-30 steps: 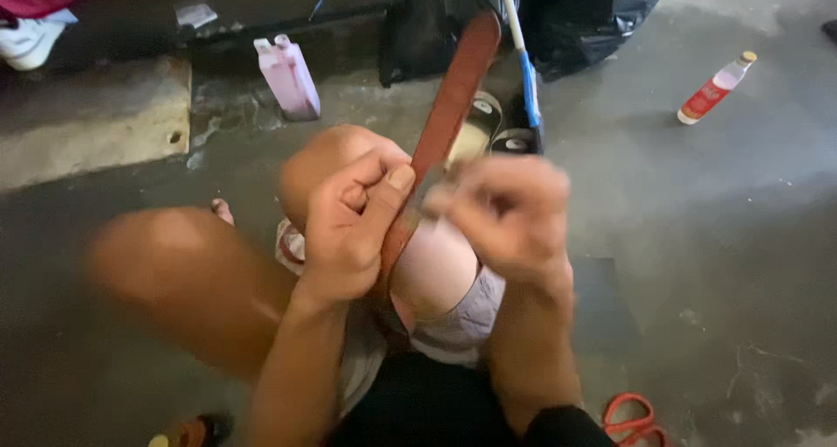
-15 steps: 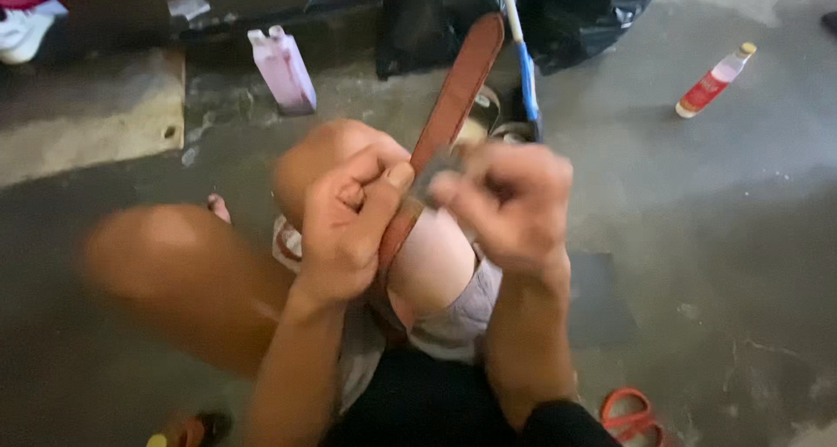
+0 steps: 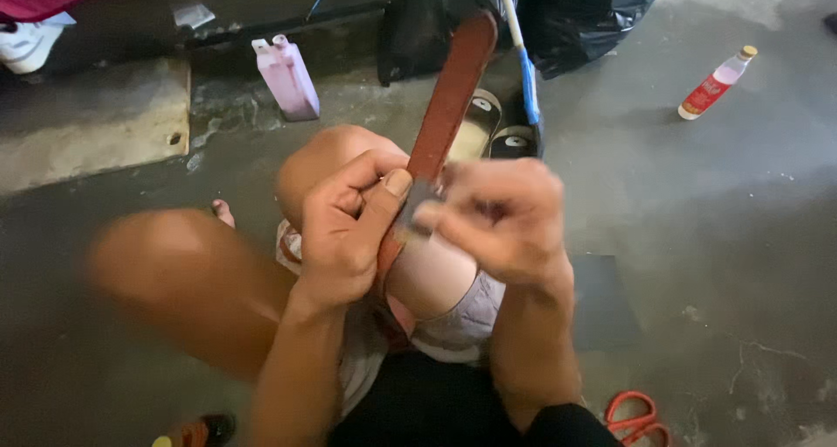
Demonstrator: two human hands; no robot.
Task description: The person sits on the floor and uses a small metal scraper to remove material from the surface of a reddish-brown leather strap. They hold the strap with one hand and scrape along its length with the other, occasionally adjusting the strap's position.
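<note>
My left hand (image 3: 349,225) grips a long brown leather strap (image 3: 449,98) that stands up and away from my knees, thumb pressed on its face. Close against it on the right, my right hand (image 3: 501,216) pinches a small grey piece (image 3: 417,213) against the strap's edge; this hand is blurred, so what the piece is stays unclear. Both hands hover above my bent knees (image 3: 331,150). The strap's lower end runs down between my legs and is hidden.
A pink plastic jug (image 3: 286,76) stands by a concrete step ahead. A pair of dark shoes (image 3: 493,129) and a blue-handled broom (image 3: 521,54) lie past the strap. A small red-labelled bottle (image 3: 715,82) lies at right, orange-handled scissors (image 3: 632,416) at bottom right.
The right hand has shifted slightly along the strap's edge with the small piece. The left hand keeps its grip in the same place.
</note>
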